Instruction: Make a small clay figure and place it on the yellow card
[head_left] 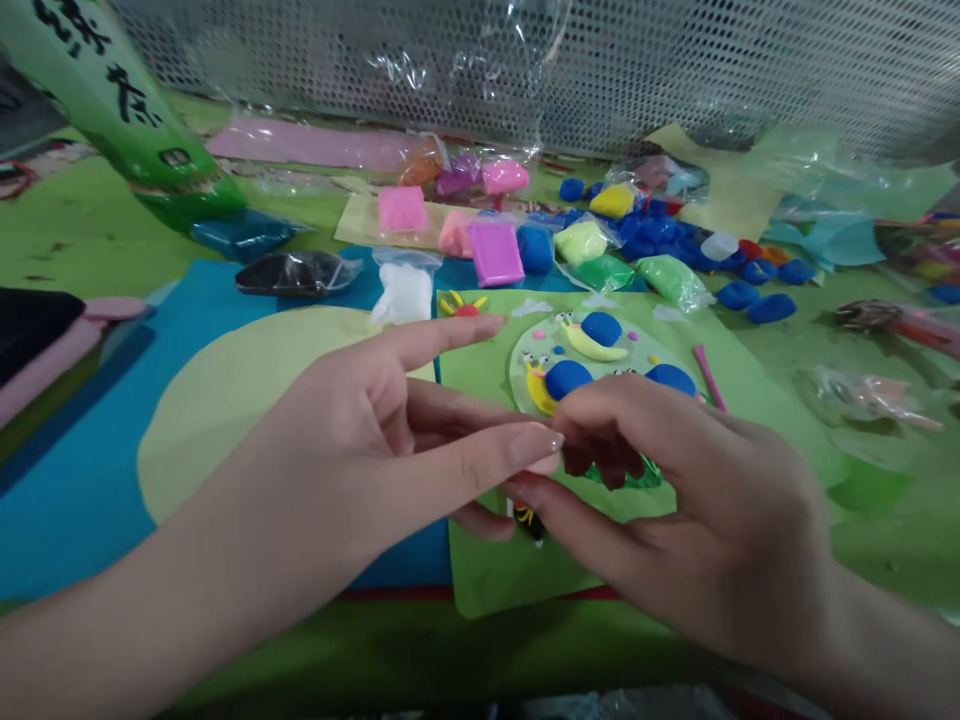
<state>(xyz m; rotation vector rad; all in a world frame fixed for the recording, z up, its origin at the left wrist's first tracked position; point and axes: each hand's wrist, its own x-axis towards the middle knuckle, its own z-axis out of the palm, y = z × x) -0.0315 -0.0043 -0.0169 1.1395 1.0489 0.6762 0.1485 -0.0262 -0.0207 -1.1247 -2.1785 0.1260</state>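
Hands over clay work, largest to smallest. Green table (67, 215): a blue sheet (82, 480) covers part of its near edge, at left. Light-green card (480, 580): beside the sheet, reaching toward the table's near edge; its long axis cannot be told, as the hands hide much of it. Bottle (120, 110): near the table's far edge, at left; a green label carries two large black Chinese characters reading "green tea". Left hand (352, 450) and right hand (720, 500): above the card, fingertips meeting, thumbs near their fingers, left forefinger extended; whether anything is pinched between them cannot be told. Far snail (596, 335): toward the card's far edge, yellow-green body, blue shell, long axis running left to right, head toward the card's left edge. Nearer snail (555, 380): yellow, blue-shelled, facing likewise. Sun (466, 306): red, yellow-rayed, at the card's far left corner.
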